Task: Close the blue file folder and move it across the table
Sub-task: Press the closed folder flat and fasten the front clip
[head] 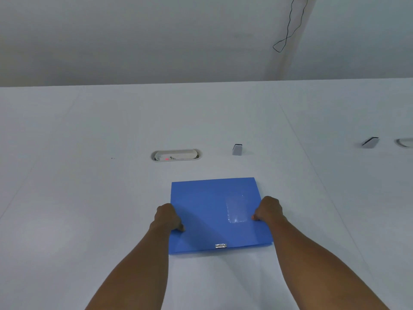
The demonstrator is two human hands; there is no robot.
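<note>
The blue file folder [210, 211] lies shut and flat on the white table [89, 198], in the near middle. A clear pocket shows on its cover at the right, and a small silver clasp sits at its near edge. My left hand [168, 217] grips the folder's left edge, fingers curled on it. My right hand [269, 209] grips the right edge the same way. Both forearms reach in from the bottom of the view.
A cable port [176, 155] with a red light is set into the table beyond the folder. A small grey block [237, 149] stands to its right. Another grey piece [370, 142] sits far right. A black wire [288, 30] hangs on the wall.
</note>
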